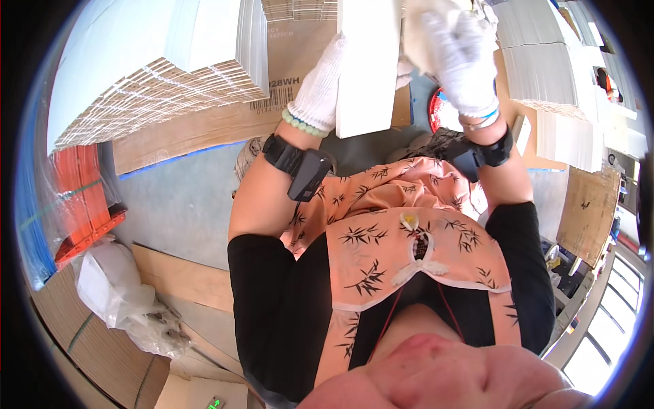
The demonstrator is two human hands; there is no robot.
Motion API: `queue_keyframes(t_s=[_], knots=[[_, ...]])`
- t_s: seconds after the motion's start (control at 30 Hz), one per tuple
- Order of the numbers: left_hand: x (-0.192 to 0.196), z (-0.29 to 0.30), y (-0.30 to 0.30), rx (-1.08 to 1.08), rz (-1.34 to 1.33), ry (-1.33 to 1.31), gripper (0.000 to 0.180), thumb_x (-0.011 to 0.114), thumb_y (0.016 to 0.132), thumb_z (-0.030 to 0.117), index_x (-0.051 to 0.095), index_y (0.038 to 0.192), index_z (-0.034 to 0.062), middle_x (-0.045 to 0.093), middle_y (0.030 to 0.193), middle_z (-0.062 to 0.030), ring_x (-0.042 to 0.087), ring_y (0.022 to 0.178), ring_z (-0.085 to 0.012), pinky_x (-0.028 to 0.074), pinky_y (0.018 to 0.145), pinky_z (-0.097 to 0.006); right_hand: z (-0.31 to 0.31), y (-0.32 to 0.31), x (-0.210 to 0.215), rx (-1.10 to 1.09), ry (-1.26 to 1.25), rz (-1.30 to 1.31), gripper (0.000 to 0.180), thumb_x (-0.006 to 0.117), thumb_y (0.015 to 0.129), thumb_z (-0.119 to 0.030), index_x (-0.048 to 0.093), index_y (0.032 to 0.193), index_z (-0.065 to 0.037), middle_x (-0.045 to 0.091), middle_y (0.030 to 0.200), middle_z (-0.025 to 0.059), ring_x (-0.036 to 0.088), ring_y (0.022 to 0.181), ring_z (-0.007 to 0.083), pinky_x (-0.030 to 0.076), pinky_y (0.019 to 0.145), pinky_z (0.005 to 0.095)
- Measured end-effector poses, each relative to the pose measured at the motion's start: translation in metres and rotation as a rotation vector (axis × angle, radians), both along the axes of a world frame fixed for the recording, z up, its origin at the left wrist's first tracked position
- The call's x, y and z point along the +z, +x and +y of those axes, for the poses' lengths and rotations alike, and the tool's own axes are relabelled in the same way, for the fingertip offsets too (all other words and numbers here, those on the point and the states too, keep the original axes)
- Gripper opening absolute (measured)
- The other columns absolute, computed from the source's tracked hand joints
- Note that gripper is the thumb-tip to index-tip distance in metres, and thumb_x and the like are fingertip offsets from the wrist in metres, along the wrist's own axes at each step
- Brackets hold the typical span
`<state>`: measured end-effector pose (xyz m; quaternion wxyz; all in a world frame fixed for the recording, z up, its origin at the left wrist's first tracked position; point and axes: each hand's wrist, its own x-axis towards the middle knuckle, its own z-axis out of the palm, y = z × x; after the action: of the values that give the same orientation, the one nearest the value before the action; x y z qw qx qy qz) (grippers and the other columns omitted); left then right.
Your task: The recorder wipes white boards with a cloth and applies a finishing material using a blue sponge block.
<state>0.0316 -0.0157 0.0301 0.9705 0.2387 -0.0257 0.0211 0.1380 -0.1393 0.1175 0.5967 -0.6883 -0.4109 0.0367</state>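
A long white board [369, 82] stands out from the top edge of the view toward me. My left hand [325, 85], in a white knitted glove, grips it from the left, and its fingertips show past the board's right edge. To the right of the board is my right hand [466, 68], gloved too and partly smeared by motion. It is closed on a crumpled cream cloth [419, 37], held close to the board's right side. The far end of the board lies outside the picture.
Stacked white boards [163, 75] rise at the left on a brown cardboard box [197, 133]; another white stack [545, 82] stands at the right. A red round object [436, 109] sits beyond my lap. Orange racking [82, 198] and plastic-wrapped material [126, 286] are at the far left.
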Motion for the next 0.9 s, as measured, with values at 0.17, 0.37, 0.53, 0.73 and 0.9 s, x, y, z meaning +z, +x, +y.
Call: queue_keyframes(t_s=[0.17,0.37,0.53,0.73,0.9], knots=[[-0.011,0.000,0.004,0.154,0.196,-0.072,0.062,0.036,0.106,0.049,0.041,0.145,0.0012,0.056,0.138,-0.0161,0.059,0.123,-0.0256,0.047,0.107,-0.037,0.000,-0.027,-0.041,0.103,-0.420,-0.553,0.034,0.057,0.096,-0.017,0.063,0.129,-0.013,0.065,0.125,0.0103,0.064,0.099,0.0338,0.053,0.086,0.0381],[-0.026,0.024,-0.001,0.208,0.021,-0.237,0.036,0.051,0.102,0.030,0.052,0.127,0.0035,0.060,0.118,-0.0160,0.061,0.108,-0.0322,0.053,0.096,-0.044,-0.042,-0.032,-0.088,0.463,-0.370,-0.599,0.030,0.063,0.091,-0.014,0.069,0.120,-0.010,0.070,0.110,0.0121,0.069,0.085,0.0300,0.056,0.075,0.0383],[-0.022,0.014,-0.006,0.325,0.012,-0.014,0.038,0.053,0.100,0.039,0.054,0.119,0.0062,0.059,0.104,-0.0088,0.056,0.080,-0.0155,0.049,0.066,-0.029,-0.072,-0.011,-0.093,0.405,-0.649,-0.357,0.028,0.060,0.094,-0.020,0.066,0.116,-0.004,0.068,0.101,0.0189,0.065,0.095,0.0386,0.053,0.081,0.0421],[-0.010,-0.003,-0.001,0.518,0.141,0.182,0.031,0.061,0.099,0.026,0.059,0.121,0.0040,0.067,0.104,-0.0042,0.063,0.091,-0.0127,0.054,0.079,-0.029,-0.111,0.037,-0.091,0.110,-0.358,0.553,0.030,0.057,0.097,-0.008,0.061,0.125,0.001,0.070,0.113,0.0089,0.066,0.098,0.0178,0.053,0.088,0.0320],[-0.019,0.005,0.006,0.373,0.131,0.103,0.036,0.060,0.099,0.020,0.055,0.130,0.0022,0.066,0.117,-0.0072,0.066,0.103,-0.0154,0.056,0.086,-0.030,-0.098,0.053,-0.054,-0.080,-0.156,0.518,0.028,0.059,0.096,-0.003,0.062,0.124,-0.001,0.070,0.107,0.0048,0.066,0.093,0.0127,0.054,0.084,0.0268]])
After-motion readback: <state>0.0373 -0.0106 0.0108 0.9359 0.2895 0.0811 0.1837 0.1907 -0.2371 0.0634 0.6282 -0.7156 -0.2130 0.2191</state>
